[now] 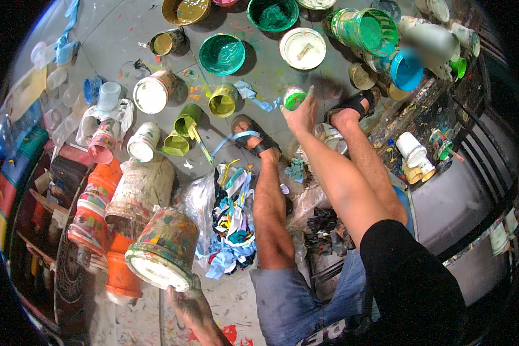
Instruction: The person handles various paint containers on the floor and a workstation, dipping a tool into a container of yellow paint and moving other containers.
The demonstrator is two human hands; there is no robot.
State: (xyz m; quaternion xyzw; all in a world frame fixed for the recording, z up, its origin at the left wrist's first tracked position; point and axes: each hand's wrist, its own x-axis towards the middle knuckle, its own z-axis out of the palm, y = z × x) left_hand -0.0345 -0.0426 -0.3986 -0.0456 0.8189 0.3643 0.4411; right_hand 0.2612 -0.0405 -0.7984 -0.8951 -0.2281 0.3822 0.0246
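My right hand point(301, 115) reaches out between my feet. Its thumb and fingers are around a small cup point(294, 101) with bright green in it. Low on the left, my left hand point(191, 308) grips the near rim of a paint-splattered bucket point(170, 239), whose white round end faces toward me. Ahead of the right hand is a white-topped tub point(303, 48). To its left lie a crumpled light-blue cloth point(245, 90) and an olive-yellow paint pot point(224, 100). The far side of the left hand's grip is hidden by the bucket.
Paint tubs stand ahead, among them a teal bowl point(222, 54) and a green-streaked bucket point(366, 32). Orange buckets point(124, 265) and a large stained white bucket point(144, 187) crowd the left. A bag of coloured rags point(230, 230) lies beside my left leg.
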